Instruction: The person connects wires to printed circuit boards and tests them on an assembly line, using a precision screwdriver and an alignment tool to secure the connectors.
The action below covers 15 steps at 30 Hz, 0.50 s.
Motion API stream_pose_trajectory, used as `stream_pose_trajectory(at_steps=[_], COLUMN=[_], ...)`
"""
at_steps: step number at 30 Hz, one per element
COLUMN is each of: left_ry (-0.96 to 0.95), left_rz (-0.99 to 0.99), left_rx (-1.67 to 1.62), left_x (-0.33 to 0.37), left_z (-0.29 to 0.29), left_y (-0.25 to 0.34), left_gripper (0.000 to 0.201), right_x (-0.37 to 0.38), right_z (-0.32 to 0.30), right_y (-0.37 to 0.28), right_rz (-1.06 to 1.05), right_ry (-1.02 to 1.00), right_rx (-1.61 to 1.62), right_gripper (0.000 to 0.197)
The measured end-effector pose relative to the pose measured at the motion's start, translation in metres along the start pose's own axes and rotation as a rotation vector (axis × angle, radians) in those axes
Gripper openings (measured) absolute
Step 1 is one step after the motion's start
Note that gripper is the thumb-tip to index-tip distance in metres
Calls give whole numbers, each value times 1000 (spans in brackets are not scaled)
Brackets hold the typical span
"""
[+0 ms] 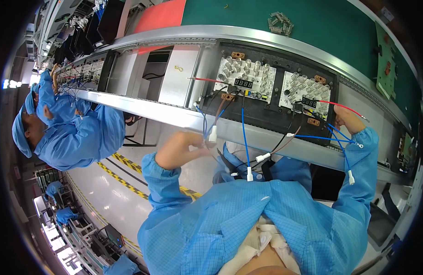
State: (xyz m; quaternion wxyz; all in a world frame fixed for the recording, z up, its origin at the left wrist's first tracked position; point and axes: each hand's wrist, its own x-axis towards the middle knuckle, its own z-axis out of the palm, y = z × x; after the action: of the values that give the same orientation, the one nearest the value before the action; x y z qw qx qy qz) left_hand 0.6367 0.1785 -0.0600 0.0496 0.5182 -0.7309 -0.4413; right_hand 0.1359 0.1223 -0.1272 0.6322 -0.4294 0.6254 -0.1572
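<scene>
The person's left hand (180, 147) sits in the middle of the frame, a little left. It is closed around a bunch of thin blue and brown wires (207, 124) with a small white plug cap (212, 134) at the end. The wires run up to the left white circuit board with a small number display (246, 75). Holding them in a bunch likely keeps them from tangling.

The right hand (348, 120) is on the right side of the frame. It rests at the edge of the black tray (272, 118), by the right white circuit board (305, 91). It seems to pinch wires by a thin red wire (344, 108), but the grip is partly hidden, so it is hard to tell how tightly it is closed.

More blue wires with white caps (249, 173) hang down over the person's blue coat sleeves (174, 201), loose and free to swing.

The tray lies on a long grey conveyor worktop (161, 109) that runs across the frame. Its metal edge is just beside both hands. Above it, a green worktop mat (321, 23) holds a small pile of metal springs (280, 23).

There is open floor with yellow and black stripes (124, 181) at the lower left. Other people in blue coats and caps (78, 133) work at the left edge, well apart.
</scene>
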Motion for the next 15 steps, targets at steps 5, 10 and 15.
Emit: stream_pose_trajectory(at_steps=[5, 10, 15], left_ry=[-78, 344, 500], left_rz=[78, 100, 349], left_rx=[-287, -253, -316], left_x=[-10, 24, 126], left_z=[-45, -83, -99], left_y=[-5, -11, -2], left_gripper=[62, 27, 25], right_x=[0, 1, 2], right_z=[-11, 5, 8], right_y=[-1, -14, -3], right_rz=[-98, -134, -78], right_ry=[-11, 29, 46], right_rx=[-56, -96, 131], right_gripper=[39, 37, 28])
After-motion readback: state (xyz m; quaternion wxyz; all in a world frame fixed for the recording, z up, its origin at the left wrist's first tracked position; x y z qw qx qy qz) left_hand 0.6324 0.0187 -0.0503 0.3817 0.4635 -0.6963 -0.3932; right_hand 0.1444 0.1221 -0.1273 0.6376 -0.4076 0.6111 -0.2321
